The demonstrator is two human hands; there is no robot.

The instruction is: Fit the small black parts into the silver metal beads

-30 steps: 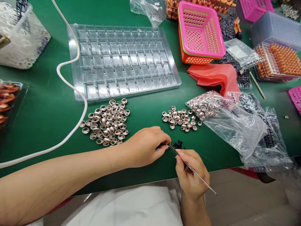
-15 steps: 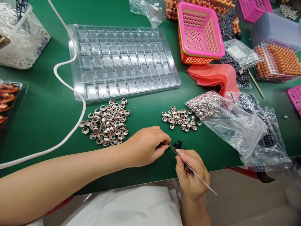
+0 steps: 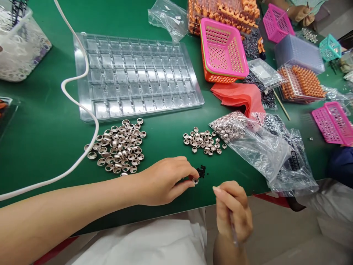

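My left hand (image 3: 168,181) pinches a small silver metal ring (image 3: 195,180) between thumb and fingertips, just above the green table. Away from it, to the lower right, my right hand (image 3: 234,211) is closed around a slim metal rod-like tool (image 3: 234,232), which is blurred and mostly hidden by the fingers. Beside the held ring lies a little heap of tiny black pieces (image 3: 202,171). A large pile of silver rings (image 3: 118,147) spreads to the left of my left hand. Beyond the black pieces sits a smaller pile of silver rings (image 3: 205,141).
A clear compartment tray (image 3: 138,79) lies at the back, with a white cable (image 3: 92,114) crossing its left edge. Stacked baskets (image 3: 224,51), red cloth (image 3: 239,95) and plastic bags of small parts (image 3: 253,138) stand right. Another person's hands (image 3: 300,13) show at the far right.
My right hand has drawn the metal tool back from the ring, down and right, and turned it. My left hand keeps hold of the ring. The view has shifted, showing more at the right.
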